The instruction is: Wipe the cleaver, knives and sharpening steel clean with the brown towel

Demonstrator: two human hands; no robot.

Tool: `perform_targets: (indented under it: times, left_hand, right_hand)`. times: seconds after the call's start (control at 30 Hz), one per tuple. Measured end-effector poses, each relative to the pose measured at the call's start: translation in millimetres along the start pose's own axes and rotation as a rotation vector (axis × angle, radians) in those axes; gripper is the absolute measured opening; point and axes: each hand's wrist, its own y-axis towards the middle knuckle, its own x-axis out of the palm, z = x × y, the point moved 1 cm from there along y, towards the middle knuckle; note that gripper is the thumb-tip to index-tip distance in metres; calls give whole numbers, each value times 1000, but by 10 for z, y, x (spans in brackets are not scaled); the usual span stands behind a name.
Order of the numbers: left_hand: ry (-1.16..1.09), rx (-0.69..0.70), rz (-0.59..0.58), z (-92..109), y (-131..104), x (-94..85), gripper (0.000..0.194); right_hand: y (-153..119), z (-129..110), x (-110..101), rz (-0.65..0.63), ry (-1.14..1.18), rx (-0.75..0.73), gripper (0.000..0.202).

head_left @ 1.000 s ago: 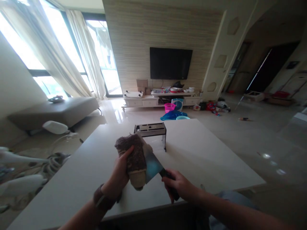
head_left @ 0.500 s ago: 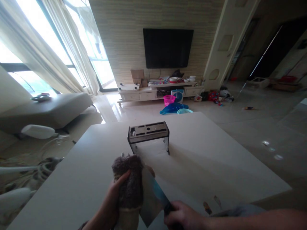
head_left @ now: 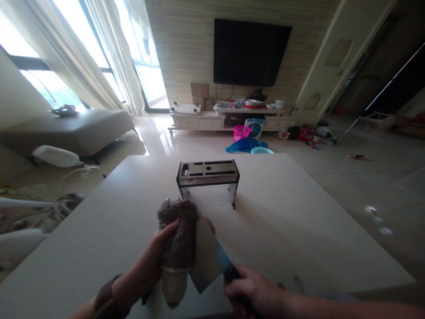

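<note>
My right hand (head_left: pixel 247 285) grips the black handle of a cleaver (head_left: pixel 207 259), its broad blade angled up and to the left. My left hand (head_left: pixel 156 254) is closed on a fuzzy grey-brown cloth (head_left: pixel 179 239), thumb in front, and the cloth lies against the blade's left side. Fingertips seem to show past the blade's far edge. Below the cloth hangs a pale, rounded piece (head_left: pixel 174 285) with a dark tip; whether it is part of the cloth I cannot tell. Just beyond stands a knife rack (head_left: pixel 209 170) with a slotted metal top.
All this is over a white table (head_left: pixel 282 230). Small utensils, partly hidden, lie by my right forearm. White chairs (head_left: pixel 56 156) stand to the left. Past the table are a pink basket (head_left: pixel 241 133), a blue bag (head_left: pixel 247 145) and a low TV cabinet (head_left: pixel 199 122).
The view has shifted, so the rack and room sit higher in the picture. Both hands keep their holds, and more of the pale piece below the cloth shows.
</note>
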Motion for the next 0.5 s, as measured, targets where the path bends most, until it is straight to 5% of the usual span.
perform_targets:
  times: [0.5]
  left_hand:
    - [-114, 56, -27, 74, -94, 19, 29]
  right_hand:
    - [-198, -147, -10, -61, 26, -94, 25]
